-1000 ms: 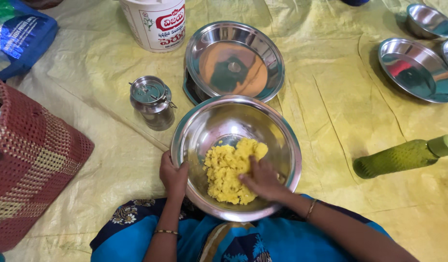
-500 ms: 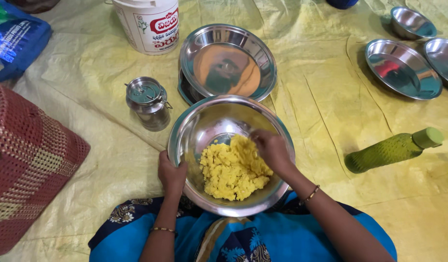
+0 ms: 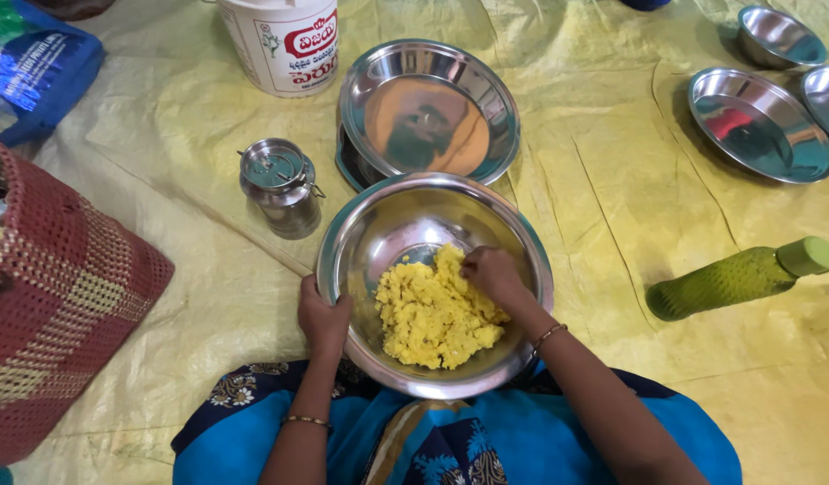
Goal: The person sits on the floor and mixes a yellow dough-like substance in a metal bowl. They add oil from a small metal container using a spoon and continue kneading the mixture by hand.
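Note:
A wide steel bowl point(image 3: 388, 224) rests on the yellow sheet right in front of my lap. It holds a mound of yellow crumbly dough point(image 3: 428, 319). My left hand point(image 3: 323, 314) grips the bowl's near left rim. Inside the bowl, my right hand point(image 3: 491, 274) presses with curled fingers on the far right part of the dough, some of it pinched in the fingertips.
A steel plate point(image 3: 428, 112) lies just beyond the bowl, a small lidded steel can point(image 3: 280, 184) to its left, a white tub point(image 3: 284, 40) further back. A green bottle point(image 3: 738, 277) lies on the right, steel plates point(image 3: 760, 126) at far right, a red woven bag point(image 3: 55, 296) at left.
My right hand has moved from the near side of the dough up to its far edge. The dough mound has spread and shifted. My left hand stays on the rim.

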